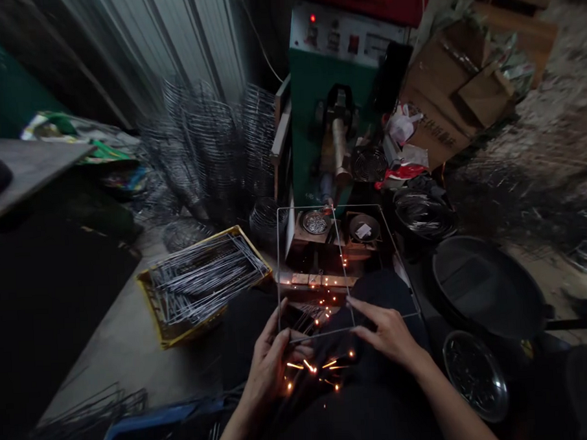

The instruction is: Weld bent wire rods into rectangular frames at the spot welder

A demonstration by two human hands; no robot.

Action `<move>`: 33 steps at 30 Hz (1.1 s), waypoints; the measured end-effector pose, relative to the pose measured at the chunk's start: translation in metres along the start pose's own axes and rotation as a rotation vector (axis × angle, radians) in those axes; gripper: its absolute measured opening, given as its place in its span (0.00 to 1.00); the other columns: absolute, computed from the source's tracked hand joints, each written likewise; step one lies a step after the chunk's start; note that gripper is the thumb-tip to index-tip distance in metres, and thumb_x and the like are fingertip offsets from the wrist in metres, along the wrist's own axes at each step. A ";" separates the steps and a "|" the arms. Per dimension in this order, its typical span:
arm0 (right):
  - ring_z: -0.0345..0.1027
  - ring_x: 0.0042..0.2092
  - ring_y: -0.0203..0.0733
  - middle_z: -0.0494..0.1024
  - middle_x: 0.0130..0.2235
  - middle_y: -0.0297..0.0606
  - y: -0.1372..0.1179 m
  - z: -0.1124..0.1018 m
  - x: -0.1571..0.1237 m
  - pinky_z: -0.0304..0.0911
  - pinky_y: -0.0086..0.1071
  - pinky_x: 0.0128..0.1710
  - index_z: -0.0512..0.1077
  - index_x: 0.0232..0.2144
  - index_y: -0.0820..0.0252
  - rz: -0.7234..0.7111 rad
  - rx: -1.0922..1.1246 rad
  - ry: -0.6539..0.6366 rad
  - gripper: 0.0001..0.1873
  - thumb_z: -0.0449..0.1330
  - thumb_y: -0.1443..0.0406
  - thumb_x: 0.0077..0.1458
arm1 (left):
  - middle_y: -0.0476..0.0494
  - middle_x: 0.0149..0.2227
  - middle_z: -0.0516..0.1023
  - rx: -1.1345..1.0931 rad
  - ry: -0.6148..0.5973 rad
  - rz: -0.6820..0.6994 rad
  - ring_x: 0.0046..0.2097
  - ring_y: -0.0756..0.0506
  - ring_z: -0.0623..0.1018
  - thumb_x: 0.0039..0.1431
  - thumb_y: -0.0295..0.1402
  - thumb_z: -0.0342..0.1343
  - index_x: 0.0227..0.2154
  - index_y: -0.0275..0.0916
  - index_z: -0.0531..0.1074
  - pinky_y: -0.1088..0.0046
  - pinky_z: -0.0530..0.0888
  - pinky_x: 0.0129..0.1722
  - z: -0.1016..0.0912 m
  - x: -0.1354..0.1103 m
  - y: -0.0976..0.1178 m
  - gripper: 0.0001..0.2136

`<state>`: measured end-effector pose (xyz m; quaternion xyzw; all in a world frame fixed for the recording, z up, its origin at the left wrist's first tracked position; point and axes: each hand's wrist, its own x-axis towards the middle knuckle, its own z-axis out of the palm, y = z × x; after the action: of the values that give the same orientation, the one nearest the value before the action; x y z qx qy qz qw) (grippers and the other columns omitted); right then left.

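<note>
A rectangular wire frame with a wire running down its middle is held out in front of me, above my lap. My left hand grips its near left corner between thumb and fingers. On the other side, my right hand pinches the frame where the middle wire meets the near edge. The far edge of the frame reaches the electrode tip of a green spot welder. Orange sparks fly from there down between my hands and over my dark trousers.
Left of my legs, a yellow crate holds many wire frames. Stacked wire rings stand behind it. Small dishes sit below the welder's tip. Right of me are a large dark pan and a clear bowl. A blue crate lies near left.
</note>
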<state>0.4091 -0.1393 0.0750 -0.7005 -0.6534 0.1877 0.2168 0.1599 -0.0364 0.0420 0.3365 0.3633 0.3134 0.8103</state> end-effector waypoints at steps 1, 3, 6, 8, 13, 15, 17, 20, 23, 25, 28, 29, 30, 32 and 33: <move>0.68 0.56 0.46 0.70 0.58 0.36 0.005 0.001 0.007 0.67 0.39 0.53 0.58 0.63 0.46 -0.006 -0.012 0.030 0.34 0.62 0.63 0.57 | 0.43 0.30 0.81 0.001 -0.012 0.021 0.27 0.46 0.79 0.59 0.36 0.57 0.68 0.38 0.44 0.74 0.75 0.27 0.000 0.007 0.003 0.38; 0.68 0.56 0.47 0.70 0.58 0.38 0.016 -0.002 0.029 0.67 0.40 0.53 0.57 0.64 0.48 -0.020 -0.045 0.094 0.37 0.65 0.60 0.55 | 0.44 0.30 0.81 -0.005 -0.042 0.070 0.28 0.45 0.80 0.58 0.35 0.58 0.67 0.37 0.45 0.73 0.76 0.28 0.003 0.028 0.015 0.38; 0.72 0.52 0.49 0.74 0.54 0.41 0.034 -0.014 0.083 0.68 0.40 0.51 0.62 0.62 0.51 -0.035 -0.120 0.176 0.36 0.66 0.56 0.52 | 0.45 0.28 0.81 -0.024 -0.090 0.131 0.29 0.45 0.81 0.55 0.32 0.59 0.68 0.37 0.44 0.71 0.77 0.29 0.011 0.074 0.040 0.40; 0.74 0.49 0.50 0.77 0.51 0.41 0.045 -0.027 0.125 0.69 0.40 0.48 0.66 0.59 0.51 -0.032 -0.185 0.227 0.34 0.66 0.53 0.51 | 0.45 0.28 0.82 -0.030 -0.123 0.169 0.29 0.45 0.81 0.55 0.29 0.57 0.68 0.37 0.42 0.72 0.77 0.29 0.017 0.109 0.058 0.41; 0.74 0.49 0.51 0.79 0.49 0.41 0.068 -0.056 0.200 0.68 0.39 0.48 0.71 0.54 0.53 -0.089 -0.260 0.276 0.30 0.66 0.52 0.50 | 0.43 0.28 0.82 -0.036 -0.136 0.266 0.30 0.44 0.82 0.55 0.26 0.55 0.67 0.36 0.42 0.74 0.76 0.27 0.026 0.175 0.093 0.39; 0.73 0.51 0.49 0.78 0.50 0.41 0.076 -0.063 0.215 0.67 0.39 0.50 0.71 0.54 0.55 -0.153 -0.221 0.264 0.27 0.65 0.55 0.53 | 0.44 0.27 0.82 -0.024 -0.143 0.280 0.30 0.45 0.82 0.55 0.26 0.54 0.67 0.36 0.41 0.74 0.76 0.27 0.027 0.190 0.101 0.40; 0.72 0.52 0.48 0.77 0.51 0.41 0.083 -0.066 0.225 0.66 0.38 0.52 0.70 0.55 0.56 -0.194 -0.175 0.260 0.25 0.64 0.57 0.56 | 0.45 0.27 0.82 -0.016 -0.153 0.295 0.29 0.45 0.82 0.56 0.26 0.54 0.68 0.35 0.39 0.74 0.77 0.27 0.029 0.199 0.107 0.40; 0.71 0.53 0.47 0.77 0.52 0.41 0.092 -0.065 0.237 0.65 0.39 0.53 0.70 0.54 0.56 -0.192 -0.129 0.298 0.24 0.63 0.59 0.56 | 0.45 0.26 0.81 -0.009 -0.125 0.317 0.29 0.46 0.82 0.56 0.27 0.54 0.68 0.35 0.39 0.74 0.77 0.27 0.034 0.207 0.112 0.40; 0.71 0.53 0.47 0.77 0.52 0.42 0.098 -0.062 0.245 0.64 0.40 0.54 0.70 0.55 0.57 -0.194 -0.116 0.338 0.24 0.63 0.59 0.56 | 0.46 0.25 0.81 -0.001 -0.084 0.328 0.28 0.45 0.82 0.55 0.27 0.55 0.67 0.35 0.42 0.75 0.76 0.26 0.039 0.212 0.115 0.39; 0.71 0.53 0.48 0.77 0.52 0.43 0.100 -0.061 0.249 0.65 0.41 0.54 0.69 0.56 0.57 -0.194 -0.122 0.344 0.25 0.64 0.59 0.56 | 0.46 0.25 0.81 -0.001 -0.069 0.333 0.28 0.45 0.81 0.55 0.27 0.55 0.67 0.35 0.44 0.75 0.76 0.25 0.040 0.216 0.116 0.39; 0.70 0.54 0.50 0.76 0.52 0.43 0.101 -0.062 0.253 0.64 0.42 0.54 0.68 0.57 0.56 -0.174 -0.144 0.345 0.27 0.63 0.59 0.56 | 0.46 0.24 0.80 -0.004 -0.051 0.338 0.26 0.45 0.81 0.54 0.27 0.55 0.67 0.34 0.45 0.75 0.75 0.24 0.041 0.221 0.118 0.38; 0.70 0.53 0.50 0.76 0.52 0.44 0.101 -0.063 0.254 0.64 0.42 0.54 0.68 0.57 0.56 -0.167 -0.148 0.347 0.27 0.63 0.58 0.56 | 0.46 0.24 0.80 -0.005 -0.045 0.337 0.26 0.45 0.81 0.54 0.26 0.54 0.66 0.34 0.45 0.75 0.75 0.23 0.041 0.223 0.119 0.38; 0.71 0.53 0.50 0.76 0.52 0.44 0.101 -0.064 0.255 0.64 0.42 0.54 0.68 0.57 0.57 -0.162 -0.150 0.347 0.27 0.64 0.58 0.56 | 0.46 0.24 0.80 -0.006 -0.041 0.338 0.26 0.45 0.81 0.53 0.26 0.54 0.66 0.33 0.45 0.76 0.75 0.23 0.042 0.225 0.120 0.38; 0.72 0.51 0.50 0.76 0.52 0.44 0.100 -0.064 0.257 0.65 0.40 0.52 0.68 0.57 0.58 -0.161 -0.146 0.346 0.28 0.64 0.58 0.56 | 0.46 0.24 0.80 -0.008 -0.041 0.338 0.26 0.45 0.81 0.53 0.25 0.53 0.66 0.31 0.45 0.76 0.75 0.23 0.041 0.229 0.122 0.38; 0.72 0.51 0.50 0.76 0.52 0.44 0.100 -0.065 0.258 0.66 0.39 0.51 0.68 0.57 0.58 -0.159 -0.144 0.342 0.28 0.64 0.58 0.55 | 0.46 0.23 0.80 -0.008 -0.042 0.337 0.26 0.45 0.81 0.53 0.25 0.53 0.66 0.31 0.44 0.75 0.75 0.23 0.041 0.231 0.123 0.38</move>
<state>0.5475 0.1086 0.0793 -0.6820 -0.6721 0.0011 0.2883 0.2852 0.1948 0.0706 0.3958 0.2833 0.4393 0.7551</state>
